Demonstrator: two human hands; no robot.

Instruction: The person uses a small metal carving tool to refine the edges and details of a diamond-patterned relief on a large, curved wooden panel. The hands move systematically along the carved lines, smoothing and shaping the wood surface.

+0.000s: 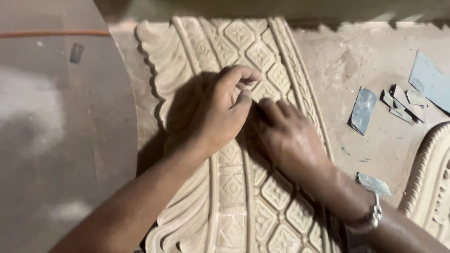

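Open dusty surface [356, 61] right of the carved panel [234, 197], obstructed by scattered grey scraps [363, 110] and a 2nd carving [433, 182] at right.

left hand [220, 112]: resting palm down on the carved panel [243, 187], fingers curled, index finger bent over the top, thumb pressed toward the right hand
right hand [286, 133]: flat against the panel's diamond band, fingers pointing up-left, their tips meeting the left thumb
left forearm: bare, running from the lower left corner up across the panel's leafy edge
right forearm: enters from the lower right
right wrist: wears a bracelet [372, 218]
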